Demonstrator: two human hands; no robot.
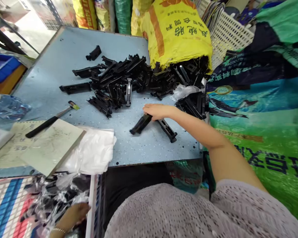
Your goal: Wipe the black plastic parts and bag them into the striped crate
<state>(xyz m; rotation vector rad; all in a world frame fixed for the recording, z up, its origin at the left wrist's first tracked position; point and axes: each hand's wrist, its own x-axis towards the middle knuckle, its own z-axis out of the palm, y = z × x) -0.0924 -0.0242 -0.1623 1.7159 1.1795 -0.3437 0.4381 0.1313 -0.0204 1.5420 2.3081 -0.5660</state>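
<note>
On the blue table, my right hand curls its fingers over the upper end of a long black plastic part. Another slotted black part lies under or beside my wrist; whether the hand touches it is hard to tell. Down at the lower left, my left hand, with a bracelet at the wrist, is inside a basket next to its white rim. Around it are clear plastic bags with dark pieces. Its fingers are blurred and partly hidden.
A heap of similar black parts spills from a yellow woven sack. At the left lie a black-handled tool, papers, white plastic bags and a water bottle. A green-blue sack stands at the right.
</note>
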